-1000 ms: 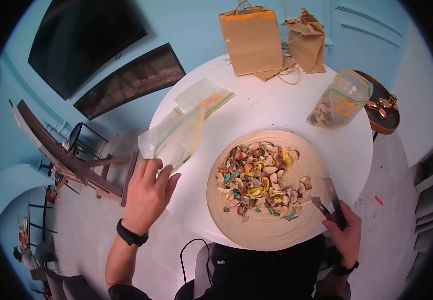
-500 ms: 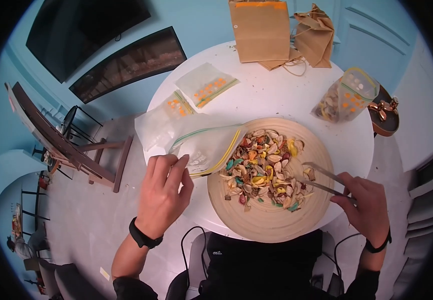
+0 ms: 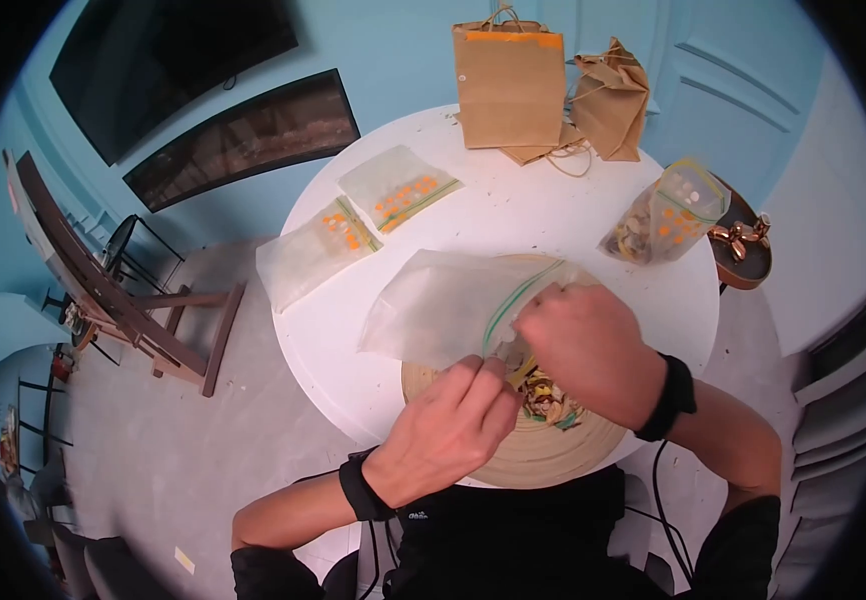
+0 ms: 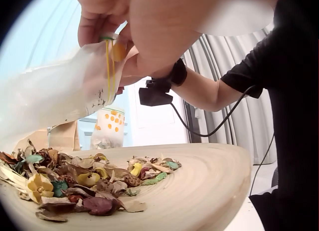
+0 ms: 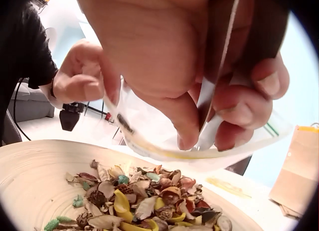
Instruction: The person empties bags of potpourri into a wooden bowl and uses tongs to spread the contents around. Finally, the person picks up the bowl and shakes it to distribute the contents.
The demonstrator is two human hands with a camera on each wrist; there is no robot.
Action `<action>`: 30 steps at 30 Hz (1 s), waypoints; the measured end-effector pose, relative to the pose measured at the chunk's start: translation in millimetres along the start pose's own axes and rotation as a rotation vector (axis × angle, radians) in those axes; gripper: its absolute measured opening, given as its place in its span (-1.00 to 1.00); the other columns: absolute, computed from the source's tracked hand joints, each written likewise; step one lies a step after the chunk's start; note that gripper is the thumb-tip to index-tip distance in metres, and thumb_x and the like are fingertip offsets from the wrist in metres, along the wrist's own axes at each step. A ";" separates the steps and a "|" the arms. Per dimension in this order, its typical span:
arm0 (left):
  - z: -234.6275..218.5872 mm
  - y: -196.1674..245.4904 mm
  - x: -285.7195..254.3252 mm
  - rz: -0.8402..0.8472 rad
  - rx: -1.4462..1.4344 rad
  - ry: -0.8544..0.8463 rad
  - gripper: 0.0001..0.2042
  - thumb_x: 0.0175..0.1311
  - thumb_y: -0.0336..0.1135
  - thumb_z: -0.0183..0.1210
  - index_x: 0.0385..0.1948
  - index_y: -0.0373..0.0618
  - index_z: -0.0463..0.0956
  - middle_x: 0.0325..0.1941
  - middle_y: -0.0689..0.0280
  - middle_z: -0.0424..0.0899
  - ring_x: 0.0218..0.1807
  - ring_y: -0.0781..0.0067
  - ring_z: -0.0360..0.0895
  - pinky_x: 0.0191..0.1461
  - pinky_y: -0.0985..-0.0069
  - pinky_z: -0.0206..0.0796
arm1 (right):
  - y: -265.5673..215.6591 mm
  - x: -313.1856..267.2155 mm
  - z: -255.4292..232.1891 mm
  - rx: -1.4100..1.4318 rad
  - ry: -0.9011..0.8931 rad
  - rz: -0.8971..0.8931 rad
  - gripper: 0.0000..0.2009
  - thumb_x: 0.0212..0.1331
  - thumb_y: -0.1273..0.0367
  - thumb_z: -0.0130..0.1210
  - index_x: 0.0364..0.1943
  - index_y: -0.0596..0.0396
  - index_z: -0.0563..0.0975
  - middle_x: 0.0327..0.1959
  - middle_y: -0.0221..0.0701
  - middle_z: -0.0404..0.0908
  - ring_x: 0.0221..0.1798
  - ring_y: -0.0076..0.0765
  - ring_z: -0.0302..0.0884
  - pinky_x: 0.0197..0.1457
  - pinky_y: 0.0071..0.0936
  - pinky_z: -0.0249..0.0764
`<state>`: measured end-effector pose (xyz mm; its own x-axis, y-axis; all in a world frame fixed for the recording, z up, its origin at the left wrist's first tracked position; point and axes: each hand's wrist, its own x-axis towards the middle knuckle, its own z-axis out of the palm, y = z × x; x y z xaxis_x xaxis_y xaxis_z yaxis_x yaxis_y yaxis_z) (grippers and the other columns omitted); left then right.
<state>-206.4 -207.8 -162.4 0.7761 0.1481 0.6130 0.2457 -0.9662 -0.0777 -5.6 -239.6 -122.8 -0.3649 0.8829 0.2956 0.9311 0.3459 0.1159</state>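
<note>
My left hand pinches one side of the mouth of a clear zip bag, which slants over the round wooden plate. On the other side of the mouth is my right hand, gripping metal tongs with dark handles. In the right wrist view its thumb and fingertips lie right at the bag's rim, with the tong tips between them. The bag looks empty in the left wrist view. Below it, colourful potpourri of dried petals and pods is heaped on the plate, partly hidden by bag and hands in the head view.
Two flat zip bags with orange dots, one nearer and one farther, lie at the left of the white table. A filled zip bag stands at the right. Brown paper bags stand at the back.
My left hand has brought the zip bag rightward over the plate. My right hand, with the tongs, has moved from the plate's right side up to the bag's mouth.
</note>
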 end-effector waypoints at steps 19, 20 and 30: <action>1.2 -33.7 -8.8 -0.373 -0.029 0.213 -0.61 0.00 -0.77 0.27 -0.09 -0.24 0.57 -0.16 0.16 0.56 -0.16 0.14 0.53 -0.12 0.31 0.42 | 10.9 -47.4 -41.1 0.285 -0.047 0.144 -0.59 0.22 0.15 0.29 0.00 0.13 0.55 -0.49 -0.32 0.57 -0.47 -0.15 0.59 -0.45 -0.28 0.45; -0.1 -33.0 -7.8 -0.364 -0.035 0.188 -0.61 0.00 -0.79 0.24 -0.09 -0.25 0.56 -0.12 0.15 0.55 -0.15 0.17 0.53 -0.11 0.32 0.43 | 12.0 -47.1 -35.2 0.290 -0.046 0.150 -0.59 0.22 0.15 0.29 0.00 0.13 0.55 -0.49 -0.32 0.57 -0.47 -0.15 0.59 -0.45 -0.28 0.45; -0.2 -30.9 -20.9 -0.723 0.008 0.257 -0.75 0.15 -0.64 0.25 -0.12 -0.21 0.63 -0.21 0.17 0.55 -0.33 0.32 0.57 -0.26 0.42 0.47 | 9.7 -23.7 -1.4 0.111 -0.053 0.111 -0.61 0.25 0.13 0.25 0.00 0.12 0.57 -0.53 -0.34 0.55 -0.49 -0.18 0.59 -0.43 -0.28 0.47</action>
<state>-230.4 -181.1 -172.6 0.2619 0.6879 0.6769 0.6460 -0.6460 0.4066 12.1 -257.6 -127.4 -0.2616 0.9322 0.2503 0.9611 0.2753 -0.0207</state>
